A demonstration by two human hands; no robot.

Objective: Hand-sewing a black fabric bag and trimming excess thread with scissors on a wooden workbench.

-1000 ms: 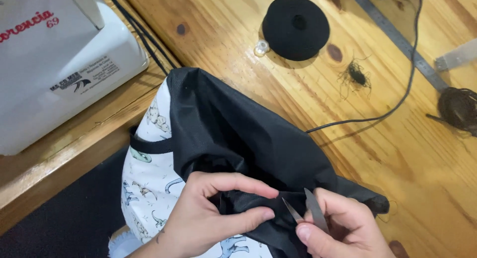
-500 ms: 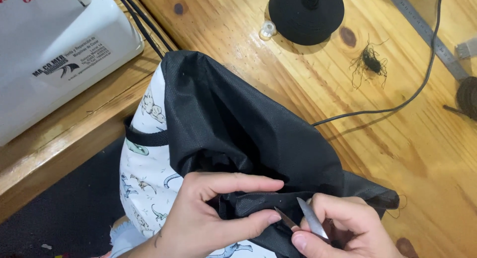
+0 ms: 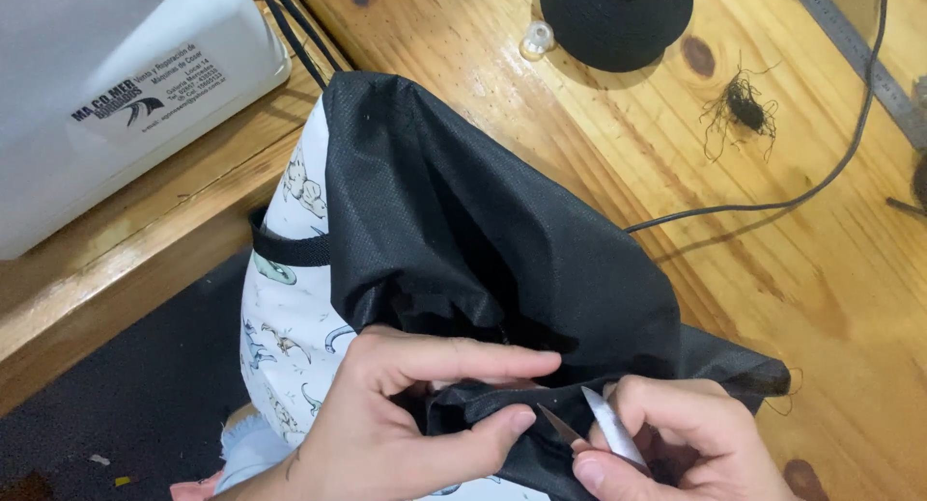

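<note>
Two hands: both working one seam at the near edge.
Black fabric [image 3: 483,231]: lying across the wooden table [image 3: 830,298].
Left hand [image 3: 406,433]: pinching the fabric fold.
Right hand [image 3: 676,443]: gripping small snips [image 3: 594,429], blades parted at the fold.
Progress: trimming seemingly underway; loose thread clump [image 3: 744,105] lying far right.

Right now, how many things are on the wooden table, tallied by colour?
Black: 4: fabric, thread cone, thread tangle, cable
White: 2: sewing machine, dinosaur-print cloth
Clear: 1: bobbin
Silver: 2: snips, ruler
Total: 9
</note>
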